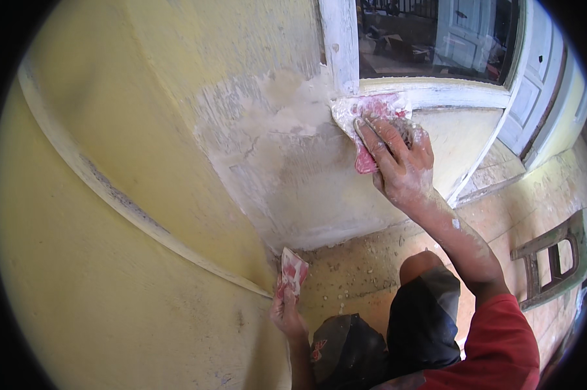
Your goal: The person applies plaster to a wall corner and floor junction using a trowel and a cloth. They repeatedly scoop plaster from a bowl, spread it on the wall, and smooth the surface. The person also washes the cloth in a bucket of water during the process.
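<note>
My right hand (404, 153) grips a red putty spreader (371, 107) smeared with white filler. The spreader lies against the wall just under the lower corner of the white window frame (436, 95). Lower down, my left hand (287, 312) is closed round a second red putty spreader (294, 273), also coated with white and held upright near the foot of the wall. Between and above the hands, a patch of greyish-white filler (274, 123) covers part of the yellow wall (176, 39). Dried filler marks my right hand and forearm.
Crumbs of debris (345, 276) lie along the floor at the wall's base. At the right, a green wooden chair (557, 260) rests on the tiles, partly out of view. A pale panelled door (534, 78) stands beyond the window. A raised moulding (118, 195) curves down the left wall.
</note>
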Tool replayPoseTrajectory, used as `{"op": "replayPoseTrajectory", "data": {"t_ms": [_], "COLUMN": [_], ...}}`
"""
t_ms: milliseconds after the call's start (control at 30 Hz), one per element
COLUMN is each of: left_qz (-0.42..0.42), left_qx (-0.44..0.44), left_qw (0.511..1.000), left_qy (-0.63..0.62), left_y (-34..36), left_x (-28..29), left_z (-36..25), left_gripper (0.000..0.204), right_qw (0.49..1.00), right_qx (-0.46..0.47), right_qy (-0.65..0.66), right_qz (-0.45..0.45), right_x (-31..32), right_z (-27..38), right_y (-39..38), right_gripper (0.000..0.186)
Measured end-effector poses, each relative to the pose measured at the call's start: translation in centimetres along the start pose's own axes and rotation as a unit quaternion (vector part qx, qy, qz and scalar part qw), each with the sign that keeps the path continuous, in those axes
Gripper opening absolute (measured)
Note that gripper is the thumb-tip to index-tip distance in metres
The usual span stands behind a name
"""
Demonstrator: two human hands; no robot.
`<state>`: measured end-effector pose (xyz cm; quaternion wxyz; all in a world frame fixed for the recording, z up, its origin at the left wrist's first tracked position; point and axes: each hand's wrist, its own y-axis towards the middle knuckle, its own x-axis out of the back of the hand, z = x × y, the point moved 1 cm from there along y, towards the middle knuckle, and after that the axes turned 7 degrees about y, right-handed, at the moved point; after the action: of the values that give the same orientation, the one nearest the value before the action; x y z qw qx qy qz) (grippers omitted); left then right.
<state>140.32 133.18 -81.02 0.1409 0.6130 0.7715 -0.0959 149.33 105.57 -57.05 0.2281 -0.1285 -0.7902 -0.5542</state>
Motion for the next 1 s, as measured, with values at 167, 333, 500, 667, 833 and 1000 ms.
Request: {"op": "replayPoseTrajectory", "data": {"t_ms": [167,333,500,667,833,1000], "left_qz": [0.001,-0.002,0.068,0.226,0.268,0.363], "left_qx": [0.006,0.031,0.208,0.265,0.182,-0.004], "left_qw": [1.000,0.999,0.963,0.882,0.897,0.910], "left_qy": [0.008,-0.024,-0.157,-0.317,-0.300,-0.200], "left_y": [-0.1,0.2,2.1,5.2,3.0,1.9], "left_x": [0.0,0.8,-3.4,-8.6,-11.5,-11.7], "left_z": [0.1,0.2,-4.8,-9.9,-13.6,-12.1], "left_gripper": [0.029,0.026,0.024,0.026,0.030,0.041], "right_qw": [0.999,0.992,0.757,0.586,0.816,0.851], "right_qx": [-0.009,-0.070,-0.351,-0.392,-0.070,0.044], "right_qy": [0.006,0.063,0.543,0.705,0.574,0.522], "right_qz": [0.036,0.085,0.098,0.081,0.004,0.041], "right_x": [0.2,2.2,4.7,5.1,5.7,6.5], "right_z": [0.5,1.9,0.5,-0.2,0.5,1.1], "right_y": [-1.4,-1.8,-3.6,-7.5,-9.8,-10.3], "right_gripper": [0.059,0.055,0.037,0.029,0.035,0.033]}}
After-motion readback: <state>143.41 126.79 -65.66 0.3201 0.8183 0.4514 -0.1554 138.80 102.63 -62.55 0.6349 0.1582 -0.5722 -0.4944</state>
